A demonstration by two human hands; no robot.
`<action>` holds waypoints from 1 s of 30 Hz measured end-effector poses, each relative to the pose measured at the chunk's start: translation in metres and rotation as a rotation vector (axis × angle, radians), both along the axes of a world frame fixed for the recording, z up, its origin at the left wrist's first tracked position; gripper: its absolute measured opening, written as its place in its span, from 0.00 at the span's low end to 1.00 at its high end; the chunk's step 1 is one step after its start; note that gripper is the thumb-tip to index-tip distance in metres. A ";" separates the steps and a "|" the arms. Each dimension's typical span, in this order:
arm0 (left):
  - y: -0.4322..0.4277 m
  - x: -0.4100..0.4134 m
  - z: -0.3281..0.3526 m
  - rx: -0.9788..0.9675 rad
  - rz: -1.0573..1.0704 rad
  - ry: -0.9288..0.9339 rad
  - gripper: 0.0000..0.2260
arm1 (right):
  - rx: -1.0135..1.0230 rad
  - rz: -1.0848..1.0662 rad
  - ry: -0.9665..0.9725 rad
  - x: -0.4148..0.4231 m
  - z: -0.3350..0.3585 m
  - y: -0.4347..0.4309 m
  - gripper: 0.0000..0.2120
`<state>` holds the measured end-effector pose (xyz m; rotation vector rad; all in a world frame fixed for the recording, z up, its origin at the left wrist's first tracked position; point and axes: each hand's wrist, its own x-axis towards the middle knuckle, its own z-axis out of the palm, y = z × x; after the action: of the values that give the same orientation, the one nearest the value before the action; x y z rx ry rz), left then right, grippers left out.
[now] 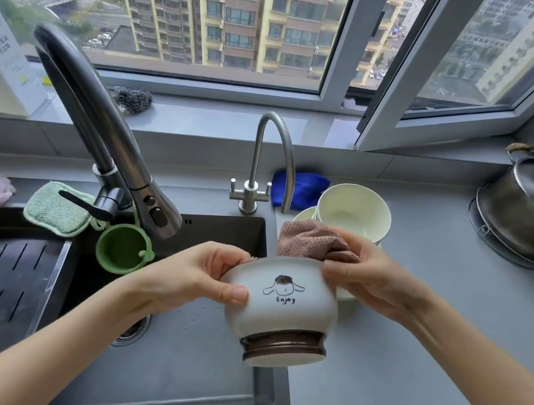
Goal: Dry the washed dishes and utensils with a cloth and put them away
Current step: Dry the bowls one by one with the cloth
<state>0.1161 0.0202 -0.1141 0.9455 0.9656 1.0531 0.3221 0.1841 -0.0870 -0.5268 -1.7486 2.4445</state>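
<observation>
Drying the inside of the little "Enjoy" bowl over the sink edge

Left hand (199,275) grips the bowl (280,312) by its rim, tilted away, so the right hand (371,280), pinching the pink cloth (311,243), can reach inside. Probably more to dry: pale bowls (354,212) stacked just behind on the counter (430,330).

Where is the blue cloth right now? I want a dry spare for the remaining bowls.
In the head view, the blue cloth lies on the counter right of the sink, behind the small steel tap and just left of the stacked cream bowls.
</observation>
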 end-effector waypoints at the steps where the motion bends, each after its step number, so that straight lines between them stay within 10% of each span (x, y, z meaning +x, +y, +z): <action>1: -0.001 0.001 0.000 -0.003 0.016 -0.010 0.16 | -0.009 -0.061 0.004 -0.002 -0.001 -0.002 0.24; 13: 0.000 0.013 -0.008 -0.179 0.395 -0.025 0.25 | 0.932 -0.807 0.012 0.001 0.011 -0.053 0.23; 17: 0.002 0.018 -0.006 -0.098 0.404 -0.090 0.27 | 1.157 -0.376 -0.100 -0.001 -0.003 -0.077 0.30; 24: 0.003 0.041 0.002 0.031 0.493 -0.032 0.17 | 1.036 -0.418 -0.083 -0.035 -0.005 -0.066 0.21; 30: 0.005 0.038 0.005 0.014 0.570 -0.071 0.15 | 0.264 -0.351 -0.155 -0.046 -0.007 -0.019 0.10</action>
<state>0.1538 0.0254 -0.1093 0.6468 1.2025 1.5588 0.2759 0.1648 -0.0944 -0.9224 -1.8131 1.9487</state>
